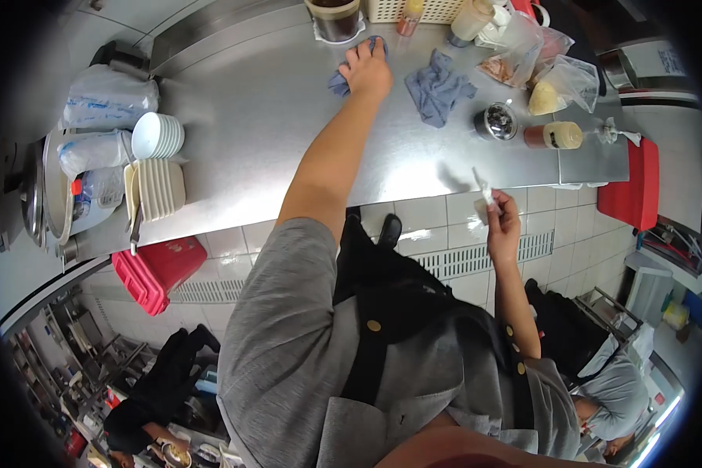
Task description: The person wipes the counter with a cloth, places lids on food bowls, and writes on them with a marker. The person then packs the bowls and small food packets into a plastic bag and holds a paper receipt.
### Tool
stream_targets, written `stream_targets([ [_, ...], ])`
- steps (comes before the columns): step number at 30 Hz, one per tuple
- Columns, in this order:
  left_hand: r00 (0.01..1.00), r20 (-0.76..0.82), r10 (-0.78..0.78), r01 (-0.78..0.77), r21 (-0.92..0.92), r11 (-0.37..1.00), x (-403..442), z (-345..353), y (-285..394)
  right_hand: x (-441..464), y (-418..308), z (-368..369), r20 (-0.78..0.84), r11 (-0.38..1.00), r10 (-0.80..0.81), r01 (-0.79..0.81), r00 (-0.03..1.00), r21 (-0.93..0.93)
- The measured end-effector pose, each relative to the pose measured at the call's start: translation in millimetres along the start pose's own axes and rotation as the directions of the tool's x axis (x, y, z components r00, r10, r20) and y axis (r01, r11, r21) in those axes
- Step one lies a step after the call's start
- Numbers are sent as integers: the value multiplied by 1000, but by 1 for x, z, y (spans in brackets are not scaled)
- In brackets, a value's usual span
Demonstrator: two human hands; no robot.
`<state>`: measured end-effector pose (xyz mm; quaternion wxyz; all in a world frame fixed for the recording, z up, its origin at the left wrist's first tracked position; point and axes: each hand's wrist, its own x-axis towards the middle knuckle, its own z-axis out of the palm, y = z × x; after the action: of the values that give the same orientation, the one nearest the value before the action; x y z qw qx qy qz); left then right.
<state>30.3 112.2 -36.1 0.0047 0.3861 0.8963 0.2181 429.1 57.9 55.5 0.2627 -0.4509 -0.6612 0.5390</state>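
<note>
My left hand (pixel 366 72) presses a crumpled blue-grey cloth (pixel 338 83) against the steel counter (pixel 249 117), fingers bent over it. Just ahead of that hand stands a round container of dark brown liquid (pixel 335 22). A second blue-grey cloth (pixel 439 88) lies bunched to its right. My right hand (pixel 504 226) is raised in front of the counter's near edge. Its fingers are pinched on a crumpled white piece (pixel 485 189), thin like paper or plastic; its exact kind is unclear.
On the right are a glass jar (pixel 496 122), a sauce bottle (pixel 554 136) and plastic food bags (pixel 515 58). Stacked white bowls (pixel 157 136) and tubs (pixel 160 189) stand left. Red bins (pixel 160 269) flank the counter. Two other people (pixel 612 390) are behind me.
</note>
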Motion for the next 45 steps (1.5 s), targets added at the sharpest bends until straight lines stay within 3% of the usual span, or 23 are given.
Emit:
stream_targets([
  [3, 997, -53, -63, 60, -50, 997, 31, 15, 20, -13, 1, -10, 49, 996, -31, 35, 998, -84],
  [5, 955, -124, -269, 243, -190, 951, 49, 20, 23, -23, -3, -19, 50, 984, -60, 68, 997, -164],
  [10, 965, -77, -250, 241, -108, 964, 58, 14, 30, -50, 20, -49, 11, 984, 3, -1, 1000, -177],
  [12, 984, -60, -165, 161, -76, 984, 55, 9, 24, -60, 32, -55, -22, 992, 83, -85, 996, -92],
  [13, 985, -65, -160, 155, -72, 985, 49, 7, 18, -63, 31, -57, -18, 987, 80, -82, 997, -139],
  [15, 969, 64, 239, -245, 99, 965, 40, 5, 6, -65, 33, -59, 3, 984, 54, -53, 999, -169],
  [16, 967, 63, 247, -252, 104, 962, 44, 5, 1, -67, 34, -59, 27, 978, 41, -34, 999, -207],
  [18, 852, 231, 469, -429, -203, 880, 58, 4, -5, -68, 32, -56, 18, 975, 40, -35, 999, -218],
  [19, 848, 234, 476, -436, -203, 877, 62, -5, 0, -68, 28, -54, 17, 976, 38, -34, 999, -216],
  [21, 912, 83, 402, -352, -349, 869, 74, -17, 8, -67, 25, -48, 9, 976, 42, -39, 999, -213],
  [24, 876, 125, 466, -439, -194, 877, 64, -3, 28, -66, 25, -44, 12, 969, 30, -26, 999, -245],
  [27, 882, 207, 424, -397, -159, 904, 66, -5, 47, -65, 29, -37, 4, 971, 45, -42, 999, -234],
  [31, 909, 171, 379, -348, -188, 919, 72, 2, 84, -62, 30, -24, 10, 967, 85, -80, 996, -242],
  [33, 858, 51, 511, -485, -244, 840, 74, 28, 94, -59, 28, -15, 11, 966, 86, -81, 996, -245],
  [36, 828, 182, 531, -512, -145, 847, 85, 41, 91, -58, 19, -5, 27, 966, 84, -75, 996, -247],
  [40, 724, 233, 649, -618, -198, 760, 80, 19, 59, -55, 7, -1, 62, 961, 71, -52, 995, -271],
  [43, 735, 250, 630, -558, -305, 772, 64, -2, 24, -54, 4, 3, 67, 973, 68, -52, 995, -223],
  [45, 722, 279, 633, -573, -273, 773, 52, -23, 1, -50, 2, 6, 74, 974, 60, -42, 995, -222],
])
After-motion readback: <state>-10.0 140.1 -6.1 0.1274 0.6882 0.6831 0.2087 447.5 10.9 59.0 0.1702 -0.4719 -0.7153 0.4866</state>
